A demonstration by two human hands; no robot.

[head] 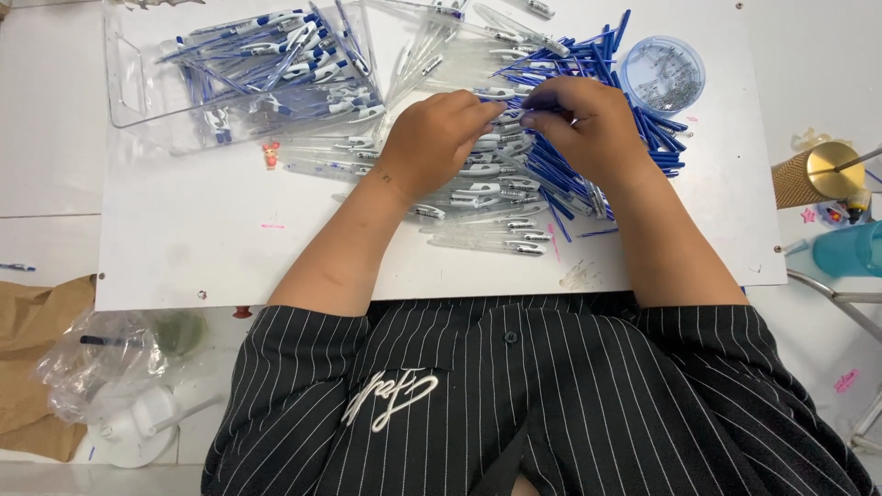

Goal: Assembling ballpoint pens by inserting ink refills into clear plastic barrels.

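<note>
A black pinstriped shirt [514,404] fills the foreground. Beyond it, on the white table [184,248], the left hand [432,138] and right hand [583,124] meet over a heap of clear pen barrels [496,197] and blue refills [634,129]. Both sets of fingers are curled, pinching one pen part between them. A clear bin [138,87] of assembled pens stands left.

A white work board [184,248] is noted. Blue refills [588,64] and clear pen barrels [487,241] with white-and-blue clips are recorded on it. A transparent bin [138,101], far left, holds blue-and-white pens. A black shirt [551,404] with thin white pinstripes is observed near. A teal cup [850,250] is seen right.
</note>
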